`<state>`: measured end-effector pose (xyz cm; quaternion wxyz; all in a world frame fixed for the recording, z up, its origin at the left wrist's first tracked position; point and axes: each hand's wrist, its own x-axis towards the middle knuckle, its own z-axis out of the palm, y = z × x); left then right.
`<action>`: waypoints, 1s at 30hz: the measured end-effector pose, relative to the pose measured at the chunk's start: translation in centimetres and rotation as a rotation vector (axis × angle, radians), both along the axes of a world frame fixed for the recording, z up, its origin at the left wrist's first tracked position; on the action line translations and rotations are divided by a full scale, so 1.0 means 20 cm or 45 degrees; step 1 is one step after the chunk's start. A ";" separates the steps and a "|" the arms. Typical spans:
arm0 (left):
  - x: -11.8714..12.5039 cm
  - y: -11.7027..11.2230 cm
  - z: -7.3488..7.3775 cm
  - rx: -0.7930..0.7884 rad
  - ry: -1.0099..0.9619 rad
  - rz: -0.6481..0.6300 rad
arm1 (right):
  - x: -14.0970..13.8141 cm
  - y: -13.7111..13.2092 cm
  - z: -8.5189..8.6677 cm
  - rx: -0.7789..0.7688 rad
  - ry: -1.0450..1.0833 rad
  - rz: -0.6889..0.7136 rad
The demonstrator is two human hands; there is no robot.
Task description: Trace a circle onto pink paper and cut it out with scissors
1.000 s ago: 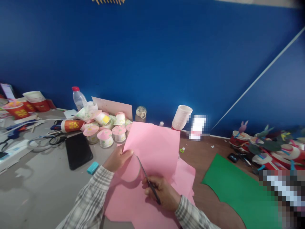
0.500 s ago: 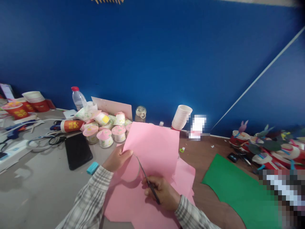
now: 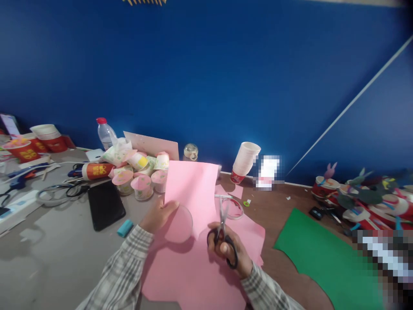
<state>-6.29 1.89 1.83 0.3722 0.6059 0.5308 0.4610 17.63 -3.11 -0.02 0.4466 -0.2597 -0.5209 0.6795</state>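
Observation:
My left hand (image 3: 158, 216) pinches the left edge of a pink paper sheet (image 3: 193, 189) and holds it upright over the table. A curved cut shows in the sheet beside the thumb. My right hand (image 3: 229, 252) grips black-handled scissors (image 3: 222, 234) with the blades pointing away, just right of the held sheet. More pink paper (image 3: 196, 275) lies flat under both hands. A clear tape roll (image 3: 234, 208) sits beyond the scissor tips.
Decorated paper cups (image 3: 138, 174) cluster at the back, with a water bottle (image 3: 106, 133), a small jar (image 3: 190, 153) and a stack of white cups (image 3: 245, 159). A black phone (image 3: 106, 206) lies to the left. Green paper (image 3: 325, 258) covers the right, and paper-cup crafts (image 3: 364, 202) stand beyond it.
The held pink sheet now looks narrower, turned or shifted left. My right hand has drawn the scissors out to the sheet's right side and turned them upright. The tape roll has come into sight.

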 end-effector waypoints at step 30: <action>0.43 -0.24 0.01 -0.157 -0.493 -0.680 | -0.08 0.04 0.04 0.153 -0.162 -1.107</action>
